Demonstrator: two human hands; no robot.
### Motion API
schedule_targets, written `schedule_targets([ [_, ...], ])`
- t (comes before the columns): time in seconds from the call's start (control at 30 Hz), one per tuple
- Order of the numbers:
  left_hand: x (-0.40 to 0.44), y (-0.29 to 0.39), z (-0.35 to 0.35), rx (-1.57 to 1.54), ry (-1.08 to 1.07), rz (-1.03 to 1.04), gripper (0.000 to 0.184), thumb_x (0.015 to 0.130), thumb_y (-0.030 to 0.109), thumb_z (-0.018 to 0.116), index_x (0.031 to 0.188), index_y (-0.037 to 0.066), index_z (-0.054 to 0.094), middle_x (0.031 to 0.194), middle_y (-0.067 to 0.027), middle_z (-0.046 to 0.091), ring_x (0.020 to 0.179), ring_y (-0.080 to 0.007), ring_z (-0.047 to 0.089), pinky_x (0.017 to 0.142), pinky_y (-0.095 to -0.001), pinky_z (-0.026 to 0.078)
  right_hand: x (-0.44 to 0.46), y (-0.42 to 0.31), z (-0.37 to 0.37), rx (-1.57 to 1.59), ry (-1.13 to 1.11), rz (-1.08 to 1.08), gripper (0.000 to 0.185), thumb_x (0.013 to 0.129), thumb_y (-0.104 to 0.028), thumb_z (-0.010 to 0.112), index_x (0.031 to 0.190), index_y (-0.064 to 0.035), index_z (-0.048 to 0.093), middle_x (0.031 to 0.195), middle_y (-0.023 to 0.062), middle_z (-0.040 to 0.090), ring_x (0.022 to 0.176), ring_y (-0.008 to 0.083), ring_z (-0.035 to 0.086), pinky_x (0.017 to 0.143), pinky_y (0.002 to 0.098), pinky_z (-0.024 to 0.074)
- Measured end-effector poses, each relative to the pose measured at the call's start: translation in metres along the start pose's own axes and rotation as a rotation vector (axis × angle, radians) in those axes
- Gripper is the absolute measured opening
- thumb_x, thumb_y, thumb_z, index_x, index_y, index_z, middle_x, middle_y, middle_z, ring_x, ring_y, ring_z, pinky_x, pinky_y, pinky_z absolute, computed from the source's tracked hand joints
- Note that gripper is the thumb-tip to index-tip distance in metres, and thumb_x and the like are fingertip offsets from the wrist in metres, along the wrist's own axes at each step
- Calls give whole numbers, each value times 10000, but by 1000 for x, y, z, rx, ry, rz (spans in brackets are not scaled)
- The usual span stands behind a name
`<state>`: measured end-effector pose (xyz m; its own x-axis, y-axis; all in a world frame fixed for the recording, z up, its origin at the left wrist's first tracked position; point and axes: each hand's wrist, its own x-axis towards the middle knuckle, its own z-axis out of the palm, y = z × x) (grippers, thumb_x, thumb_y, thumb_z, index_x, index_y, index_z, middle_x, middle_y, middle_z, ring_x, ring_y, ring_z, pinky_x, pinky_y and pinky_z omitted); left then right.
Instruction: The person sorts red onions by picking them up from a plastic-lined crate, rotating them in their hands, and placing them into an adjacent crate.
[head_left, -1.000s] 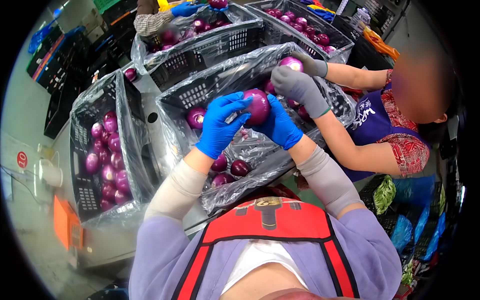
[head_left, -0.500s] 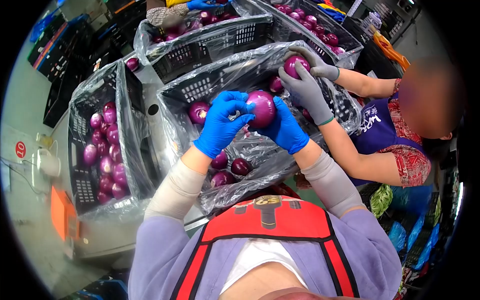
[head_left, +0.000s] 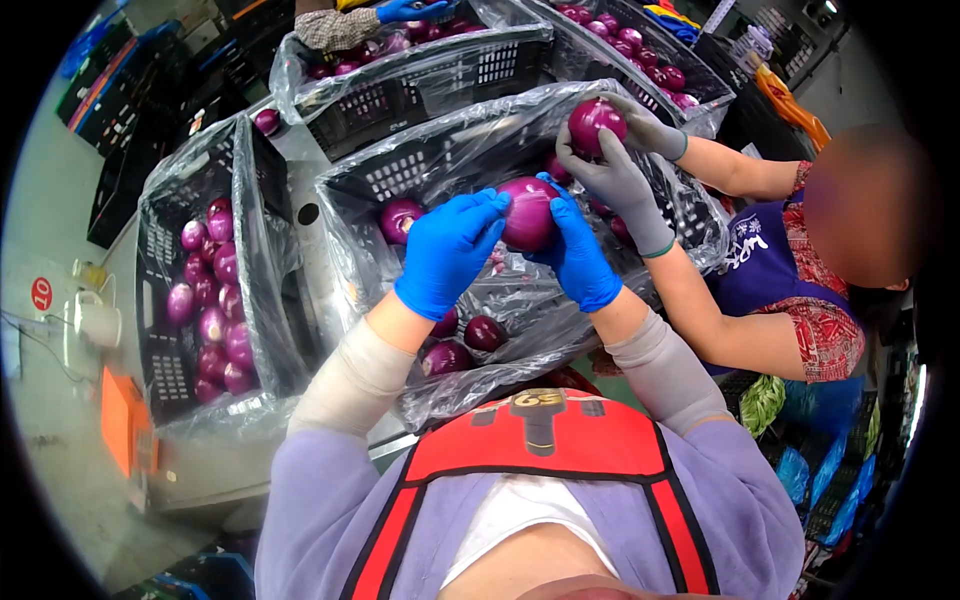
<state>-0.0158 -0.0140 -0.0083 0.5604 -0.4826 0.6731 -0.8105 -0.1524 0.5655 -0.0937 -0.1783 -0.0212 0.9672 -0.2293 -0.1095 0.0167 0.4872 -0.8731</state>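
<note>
Between my two blue-gloved hands is a shiny red onion [head_left: 528, 214], held above a black crate [head_left: 400, 172] lined with clear plastic. My left hand [head_left: 447, 250] has its fingertips pinched against the onion's left side. Wrapped round the right and back of the same onion is my right hand [head_left: 578, 252], its fingers partly hidden. Below in the crate, another onion [head_left: 400, 220] lies at the left, and a few more, such as the onion [head_left: 447, 358], rest near the front. Loose bits of skin are scattered on the liner.
At my right, a co-worker's grey-gloved hands [head_left: 618, 180] hold an onion [head_left: 597, 125] over the same crate. A lined crate [head_left: 165, 345] of onions stands left. More crates [head_left: 420, 95] stand behind, where another person's blue glove [head_left: 412, 10] shows. An orange box [head_left: 125, 425] is far left.
The onion in my hands has turned slightly, and my left fingers have closed in against its side. The co-worker's onion has also turned and moved up a little.
</note>
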Motion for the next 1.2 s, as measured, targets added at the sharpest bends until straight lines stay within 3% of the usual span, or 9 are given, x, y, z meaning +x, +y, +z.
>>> schedule_targets([
  [0.13,-1,0,-1,87,-5,-1,243,747,30,685,985,81,677,947,-112,668,833,-255,664,725,-302,535,-1,-1,0,-158,5,-52,619,897,-402,555,1408,-138,326,1319,75,457,1179,218,499,853,347,499],
  [0.4,2,3,0,187,1,6,228,741,-1,646,955,78,648,846,-100,637,719,-242,641,619,-282,509,-2,-3,6,-51,-37,-84,584,908,-369,551,1397,-138,331,1292,92,460,1116,231,541,831,354,532],
  [0.47,2,0,0,-41,87,-14,210,779,-19,617,977,51,634,879,-84,653,744,-185,647,658,-255,513,-3,-4,7,-40,-42,-65,586,914,-395,528,1399,-136,326,1303,96,457,1118,243,543,831,367,536],
  [0.5,0,-5,3,-589,124,-376,150,836,-20,577,976,9,622,940,-79,663,813,-136,633,743,-248,509,-2,-3,3,104,-52,2,615,899,-476,491,1388,-132,343,1285,123,482,1082,271,567,806,382,542],
  [0.63,-6,-28,2,-916,198,-560,100,888,19,554,947,-6,631,985,-79,663,869,-130,617,836,-260,487,2,-3,-15,421,-162,171,712,856,-625,430,1359,-123,380,1233,188,531,924,356,635,698,398,570],
  [0.73,-5,-33,0,-872,131,-592,120,869,1,569,973,2,628,1089,-104,633,919,-131,605,854,-267,478,0,-7,-12,521,-137,189,744,836,-637,457,1357,-113,378,1225,211,531,868,395,640,662,389,576],
  [0.93,5,-13,-5,-357,113,-152,381,747,37,705,1117,70,620,1161,-132,580,1134,-236,533,963,-334,420,-2,-11,-7,618,-161,238,729,841,-622,462,1355,-111,381,1246,200,517,922,385,626,697,407,566],
  [1.1,3,7,-6,-345,124,-102,352,682,127,798,997,50,662,1139,-145,594,1099,-254,556,929,-350,440,-5,-10,2,275,-113,95,660,877,-581,414,1365,-139,379,1298,115,492,1143,274,528,899,452,473],
  [1.2,6,8,-6,-274,140,-17,345,673,144,806,974,52,667,1005,-125,646,986,-256,615,852,-331,484,-4,-8,4,216,-165,79,646,884,-562,407,1381,-152,365,1333,95,465,1185,260,497,943,450,445],
])
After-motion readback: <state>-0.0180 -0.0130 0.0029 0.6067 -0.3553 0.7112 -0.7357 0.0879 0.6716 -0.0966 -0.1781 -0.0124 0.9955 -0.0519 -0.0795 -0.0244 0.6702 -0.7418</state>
